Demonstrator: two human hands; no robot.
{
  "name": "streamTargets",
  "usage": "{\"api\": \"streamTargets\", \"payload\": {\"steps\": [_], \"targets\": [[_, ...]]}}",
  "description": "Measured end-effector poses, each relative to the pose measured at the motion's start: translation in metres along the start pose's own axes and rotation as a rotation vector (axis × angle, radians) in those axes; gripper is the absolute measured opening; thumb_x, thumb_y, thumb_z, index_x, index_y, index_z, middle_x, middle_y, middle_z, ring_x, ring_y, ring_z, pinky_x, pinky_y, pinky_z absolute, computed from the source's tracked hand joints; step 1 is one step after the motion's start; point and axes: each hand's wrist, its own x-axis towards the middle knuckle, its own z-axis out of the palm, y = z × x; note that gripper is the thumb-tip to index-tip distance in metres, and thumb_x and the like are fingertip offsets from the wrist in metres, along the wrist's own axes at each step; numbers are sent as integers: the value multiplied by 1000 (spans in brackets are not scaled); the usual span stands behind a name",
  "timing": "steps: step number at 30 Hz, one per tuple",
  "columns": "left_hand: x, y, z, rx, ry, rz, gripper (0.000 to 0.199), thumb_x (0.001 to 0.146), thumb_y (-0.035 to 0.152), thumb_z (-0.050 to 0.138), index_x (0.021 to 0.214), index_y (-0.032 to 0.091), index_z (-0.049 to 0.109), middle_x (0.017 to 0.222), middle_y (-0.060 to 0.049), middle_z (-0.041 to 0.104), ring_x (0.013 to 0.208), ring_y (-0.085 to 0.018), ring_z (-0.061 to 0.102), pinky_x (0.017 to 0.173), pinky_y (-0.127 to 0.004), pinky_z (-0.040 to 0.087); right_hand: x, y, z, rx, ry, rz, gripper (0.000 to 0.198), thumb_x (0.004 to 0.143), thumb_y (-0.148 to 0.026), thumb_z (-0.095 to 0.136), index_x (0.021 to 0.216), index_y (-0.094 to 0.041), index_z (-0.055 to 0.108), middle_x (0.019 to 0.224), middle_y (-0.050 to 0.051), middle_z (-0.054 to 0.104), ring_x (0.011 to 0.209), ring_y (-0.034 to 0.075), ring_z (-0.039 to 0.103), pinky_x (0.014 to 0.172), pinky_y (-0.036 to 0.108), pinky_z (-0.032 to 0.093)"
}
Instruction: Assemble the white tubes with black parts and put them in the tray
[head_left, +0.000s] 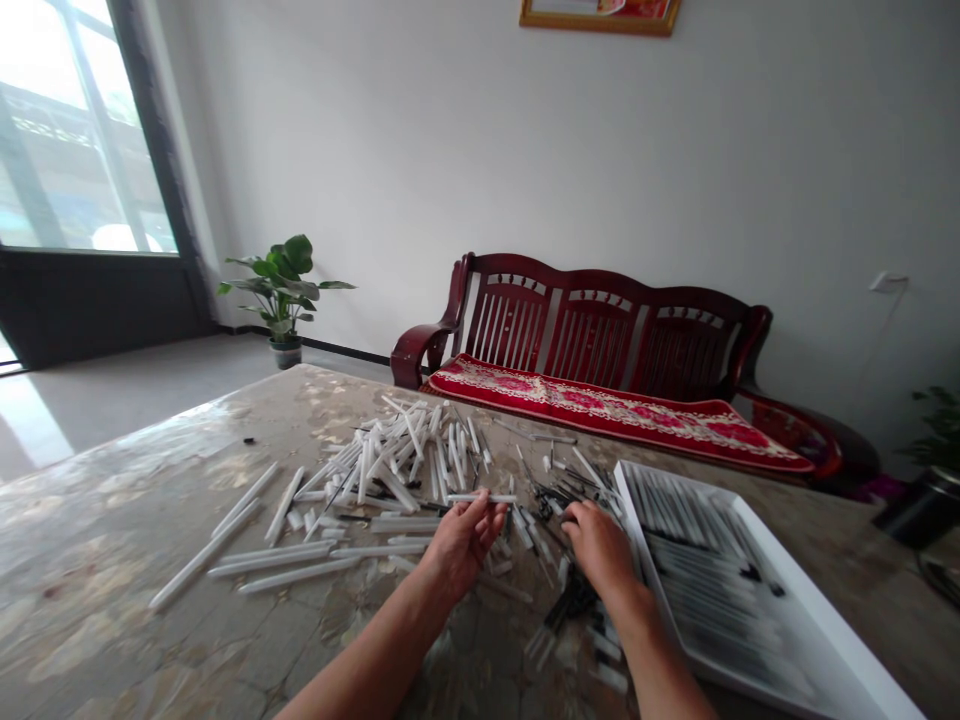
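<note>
The left hand (pixel 463 545) is pinching a slim, straight, whitish tube (pixel 504 498), its grip holding it nearly level above the table (pixel 97 570), beside a heap of similar tubes (pixel 390 450). The right hand (pixel 600 548) is hovering, fingers curled, by small black pieces (pixel 553 496); whether its grip is holding one, I cannot tell.

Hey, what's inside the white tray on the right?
The white tray holds rows of slender, pale tubes and some small black pieces. Whatever lies beneath them is covered.
</note>
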Motion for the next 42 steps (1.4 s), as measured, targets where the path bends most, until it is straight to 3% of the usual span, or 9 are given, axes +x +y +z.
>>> {"api": "streamTargets", "payload": {"steps": [3, 8, 12, 20, 31, 42], "targets": [[0, -2, 0, 13, -12, 20, 9, 88, 6, 60, 80, 11, 60, 70, -7, 72, 56, -11, 70, 57, -16, 59, 3, -3, 5, 194, 52, 16, 14, 86, -19, 56, 89, -21, 70, 97, 7, 73, 92, 21, 68, 78, 27, 47], [-1, -5, 2, 39, -27, 70, 12, 90, 5, 56, 80, 12, 59, 68, -6, 71, 58, -11, 71, 57, -16, 59, 3, -26, 12, 860, 123, -18, 22, 82, -36, 57, 87, -20, 70, 76, 5, 73, 71, 21, 69, 63, 30, 54], [0, -4, 1, 50, -26, 106, 15, 91, 4, 53, 80, 12, 58, 68, -5, 70, 59, -10, 70, 58, -17, 59, -1, -45, 12, 1059, 155, -26, 26, 75, -41, 65, 87, -19, 71, 79, 7, 74, 71, 22, 69, 62, 31, 57], [2, -7, 0, 53, -30, 106, 12, 89, 4, 56, 81, 12, 60, 71, -6, 71, 60, -11, 71, 59, -18, 60, -5, -54, 11, 1091, 210, -45, 19, 72, -33, 66, 86, -20, 66, 78, 6, 73, 69, 21, 69, 62, 30, 56], [-1, -6, 2, 68, -11, 125, 13, 86, 2, 61, 78, 12, 61, 67, -4, 71, 59, -11, 70, 58, -17, 59, -12, -58, -1, 833, 321, -129, 15, 75, -31, 60, 84, -21, 67, 76, 6, 73, 70, 21, 69, 69, 30, 55], [-3, -7, 2, 91, -45, 143, 11, 81, 2, 68, 78, 12, 63, 68, -3, 72, 61, -11, 71, 59, -18, 59, -12, -58, 3, 836, 350, -149, 16, 77, -32, 59, 86, -21, 67, 79, 7, 74, 73, 21, 71, 69, 29, 55]]}}
